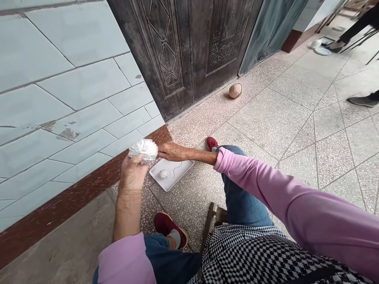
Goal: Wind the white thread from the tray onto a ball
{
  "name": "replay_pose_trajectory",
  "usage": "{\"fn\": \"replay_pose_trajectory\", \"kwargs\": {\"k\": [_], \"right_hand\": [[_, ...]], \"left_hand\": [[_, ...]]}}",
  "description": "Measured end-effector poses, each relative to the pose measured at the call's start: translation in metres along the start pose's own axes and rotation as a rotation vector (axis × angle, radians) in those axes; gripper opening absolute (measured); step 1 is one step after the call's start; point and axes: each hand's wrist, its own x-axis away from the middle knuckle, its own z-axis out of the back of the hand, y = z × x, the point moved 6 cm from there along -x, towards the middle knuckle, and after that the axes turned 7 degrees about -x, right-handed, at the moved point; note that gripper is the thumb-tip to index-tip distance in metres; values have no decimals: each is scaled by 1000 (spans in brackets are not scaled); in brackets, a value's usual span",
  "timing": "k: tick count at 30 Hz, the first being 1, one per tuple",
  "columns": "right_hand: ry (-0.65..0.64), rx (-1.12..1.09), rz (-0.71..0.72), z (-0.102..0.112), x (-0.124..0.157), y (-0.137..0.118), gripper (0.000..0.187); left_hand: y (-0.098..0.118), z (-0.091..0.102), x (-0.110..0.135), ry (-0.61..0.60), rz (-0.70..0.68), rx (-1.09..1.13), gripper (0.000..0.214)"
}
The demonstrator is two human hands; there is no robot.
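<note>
My left hand is raised and closed round the underside of a fluffy white pompom ball. My right hand reaches across to the ball's right side, fingers pinched together against it, perhaps on a thread too thin to make out. Below both hands a white tray lies on the floor by the wall. A small ball of white thread rests in the tray with a loose strand trailing to the right.
A tiled wall rises on the left and a dark carved door stands ahead. A small brown ball lies by the door. My red shoes rest on the speckled floor. Another person's feet show at far right.
</note>
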Motion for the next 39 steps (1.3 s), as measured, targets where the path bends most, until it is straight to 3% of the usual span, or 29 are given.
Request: {"fn": "replay_pose_trajectory", "kwargs": {"k": [3,6,10,14,19,23,30,35,39], "right_hand": [[-59,-91,-66,-10,3,-7,37],[-131,-219,-40,-16,6,-19,39],[-78,-373,15,0,5,-19,30],[117,-517,-45,35,0,2,28],[239,-583,-105,58,0,17,36],[235,-575,-184,51,0,20,35],[153,-452,-148,28,-15,25,32],[71,-314,-118,15,-8,8,40],[-14,-201,-116,2,-1,-9,41]], "left_hand": [[-3,16,-8,97,-46,-33,60],[-7,33,-14,189,-95,-131,61],[-19,44,-19,219,-90,-249,70],[-25,32,-15,130,-33,-325,86],[-22,-3,2,-119,120,-237,84],[-16,-18,12,-225,181,-128,80],[5,-13,15,-70,74,-87,74],[15,-5,9,59,-26,-33,63],[14,3,4,86,-99,-23,59]]}}
